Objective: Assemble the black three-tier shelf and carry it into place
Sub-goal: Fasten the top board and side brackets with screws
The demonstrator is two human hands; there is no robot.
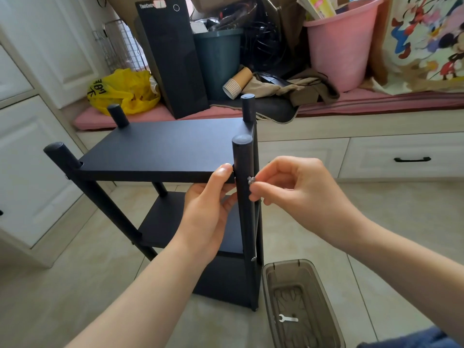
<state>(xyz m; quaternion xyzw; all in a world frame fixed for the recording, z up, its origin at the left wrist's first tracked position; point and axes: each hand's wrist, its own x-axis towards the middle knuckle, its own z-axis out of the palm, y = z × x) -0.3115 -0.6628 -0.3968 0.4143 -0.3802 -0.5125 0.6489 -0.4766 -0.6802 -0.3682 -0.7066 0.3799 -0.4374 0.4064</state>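
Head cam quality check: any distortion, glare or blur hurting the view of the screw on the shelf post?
Head view: strong wide-angle bowing, lines of the white cabinet curve near the left edge; light soft and even, no glare or hard shadows; black shelf shows little surface detail; the screw pinched by the right hand is small and slightly soft; wrench in the bin reads clearly.

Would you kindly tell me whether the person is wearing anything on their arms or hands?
Nothing shows: the left hand and right hand are bare, with no gloves, rings or watch, and both forearms are uncovered, with no sleeve in view.
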